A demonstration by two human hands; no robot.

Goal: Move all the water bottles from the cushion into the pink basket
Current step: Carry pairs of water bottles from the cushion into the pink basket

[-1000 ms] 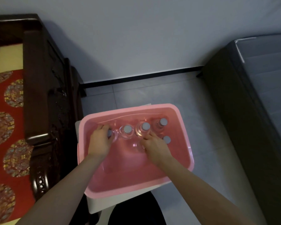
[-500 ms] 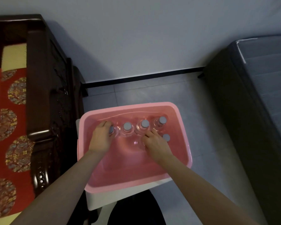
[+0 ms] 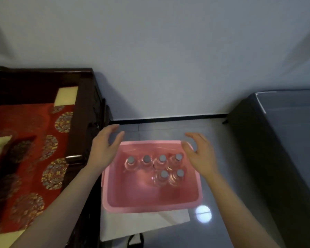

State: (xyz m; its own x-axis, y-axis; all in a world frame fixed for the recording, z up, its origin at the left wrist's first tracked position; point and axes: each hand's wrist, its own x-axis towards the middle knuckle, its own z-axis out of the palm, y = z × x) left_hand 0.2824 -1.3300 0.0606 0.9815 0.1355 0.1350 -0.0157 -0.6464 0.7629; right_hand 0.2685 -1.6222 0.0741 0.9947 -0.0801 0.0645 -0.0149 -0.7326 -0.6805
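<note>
The pink basket [image 3: 150, 204] sits on a white stand in front of me. Several clear water bottles [image 3: 161, 163] with grey caps stand upright in its far half, a row at the back and two more in front on the right. My left hand [image 3: 104, 149] hovers above the basket's left rim, fingers spread, holding nothing. My right hand [image 3: 199, 154] hovers above the right rim, also spread and holding nothing. The red patterned cushion [image 3: 30, 149] lies on the dark wooden seat at the left; I see no bottle on it.
A dark carved wooden armrest [image 3: 82, 131] stands between cushion and basket. A white stand [image 3: 147, 224] carries the basket. A dark bed frame with grey mattress [image 3: 283, 149] runs along the right. Grey tiled floor [image 3: 213, 233] and a pale wall lie beyond.
Both hands have let go of bottles and lifted out of the basket to hover over its rims. The view has tilted up and back, showing more wall and cushion.
</note>
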